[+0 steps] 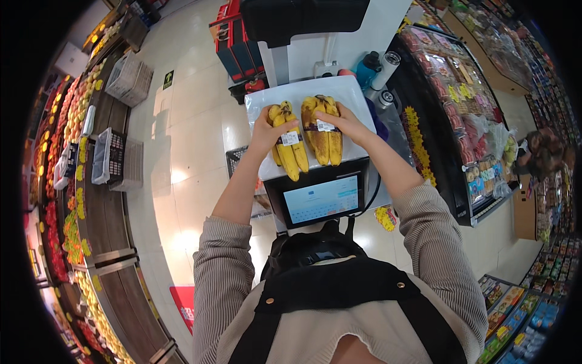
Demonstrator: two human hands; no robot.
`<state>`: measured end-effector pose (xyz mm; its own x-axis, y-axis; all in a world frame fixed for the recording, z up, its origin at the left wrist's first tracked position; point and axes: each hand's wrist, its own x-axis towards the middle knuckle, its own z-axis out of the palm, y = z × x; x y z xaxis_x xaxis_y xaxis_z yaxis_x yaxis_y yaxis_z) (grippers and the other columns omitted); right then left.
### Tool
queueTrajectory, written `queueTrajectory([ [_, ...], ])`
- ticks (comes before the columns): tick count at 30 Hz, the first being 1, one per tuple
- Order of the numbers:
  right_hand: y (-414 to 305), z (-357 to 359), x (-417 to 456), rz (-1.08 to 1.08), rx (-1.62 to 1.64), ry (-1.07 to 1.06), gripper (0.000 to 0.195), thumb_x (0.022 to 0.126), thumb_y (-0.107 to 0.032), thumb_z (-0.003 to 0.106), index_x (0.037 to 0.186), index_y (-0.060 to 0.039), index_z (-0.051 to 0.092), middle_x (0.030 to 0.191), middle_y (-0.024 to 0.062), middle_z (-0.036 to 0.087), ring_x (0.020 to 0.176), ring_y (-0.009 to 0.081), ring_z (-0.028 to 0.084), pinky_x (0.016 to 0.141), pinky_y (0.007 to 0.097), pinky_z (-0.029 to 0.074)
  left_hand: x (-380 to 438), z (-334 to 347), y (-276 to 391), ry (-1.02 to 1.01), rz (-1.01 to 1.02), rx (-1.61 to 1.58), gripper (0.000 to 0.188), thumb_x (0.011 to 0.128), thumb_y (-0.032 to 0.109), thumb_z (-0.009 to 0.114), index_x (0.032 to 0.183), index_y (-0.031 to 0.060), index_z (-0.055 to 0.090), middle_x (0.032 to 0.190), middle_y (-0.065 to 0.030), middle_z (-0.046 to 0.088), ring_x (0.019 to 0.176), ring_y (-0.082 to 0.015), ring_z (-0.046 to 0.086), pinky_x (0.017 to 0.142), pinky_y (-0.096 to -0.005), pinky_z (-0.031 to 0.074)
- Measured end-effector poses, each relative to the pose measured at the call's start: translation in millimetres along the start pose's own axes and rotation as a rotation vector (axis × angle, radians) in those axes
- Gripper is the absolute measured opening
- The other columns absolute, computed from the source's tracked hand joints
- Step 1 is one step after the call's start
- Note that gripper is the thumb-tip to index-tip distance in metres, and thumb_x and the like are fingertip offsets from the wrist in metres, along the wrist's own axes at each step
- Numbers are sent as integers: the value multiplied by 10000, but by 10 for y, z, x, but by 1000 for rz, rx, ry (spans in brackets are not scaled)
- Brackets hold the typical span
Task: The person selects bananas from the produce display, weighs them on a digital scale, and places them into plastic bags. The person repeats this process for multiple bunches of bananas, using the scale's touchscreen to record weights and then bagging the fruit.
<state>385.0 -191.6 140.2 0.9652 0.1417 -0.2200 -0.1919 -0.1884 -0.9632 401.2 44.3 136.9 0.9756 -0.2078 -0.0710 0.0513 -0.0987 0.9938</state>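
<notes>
My left hand (269, 129) grips a bunch of yellow bananas (291, 159) on the left side of the weighing scale's pale platform (263, 172). Around that bunch runs a dark band bearing a white printed label. Against a second, browner bunch of bananas (322, 148) on the right rests my right hand (348, 123), its thumb near that bunch's label and its fingers around the far side. Both bunches are over the platform, stems away from me. Facing me below them is the scale's lit touchscreen (323, 200).
A blue bottle (367, 70) and a white bottle (385, 73) stand behind the scale's right side. Above it hangs a black display housing (304, 20). Fruit shelves with plastic crates (129, 79) line the left. A display case of packed goods (454, 91) stands right.
</notes>
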Motion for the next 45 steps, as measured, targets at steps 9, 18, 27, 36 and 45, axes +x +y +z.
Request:
queueTrajectory([
  [9,188,-135,175,-286,-402,157,705,796,-525,673,1211,37,570,1147,256,569,1063,321,574,895,359,466,112,152,-41,121,20,125,877,673,351,850,1270,-109,401,1081,-179,616,973,-200,621,826,-304,512],
  [18,229,-152,-3,-229,-275,203,868,790,-552,671,1345,65,414,1279,251,495,1151,329,523,950,375,441,114,216,-123,181,110,310,998,679,405,841,1361,-81,296,1191,-234,549,1068,-259,589,873,-328,512],
  [27,138,-427,-760,-211,-107,353,569,916,-338,601,1343,4,443,1276,158,540,1170,217,519,971,317,421,-230,-11,80,306,110,260,951,724,471,784,1384,-27,315,1308,-242,451,1195,-298,484,981,-369,413],
  [36,1227,-628,-2035,86,529,739,318,992,-311,482,1044,-22,605,871,73,621,780,152,591,752,299,497,-1773,-1258,-1222,820,-271,-262,392,930,318,592,1178,26,513,1096,-69,578,959,-172,586,823,-294,501],
  [45,1445,66,-2063,201,509,606,383,995,-346,467,759,-56,550,529,0,448,486,99,439,582,283,464,-4502,-985,-3525,125,-1140,511,321,798,303,681,860,-12,665,749,-156,637,695,-259,635,623,-379,515],
])
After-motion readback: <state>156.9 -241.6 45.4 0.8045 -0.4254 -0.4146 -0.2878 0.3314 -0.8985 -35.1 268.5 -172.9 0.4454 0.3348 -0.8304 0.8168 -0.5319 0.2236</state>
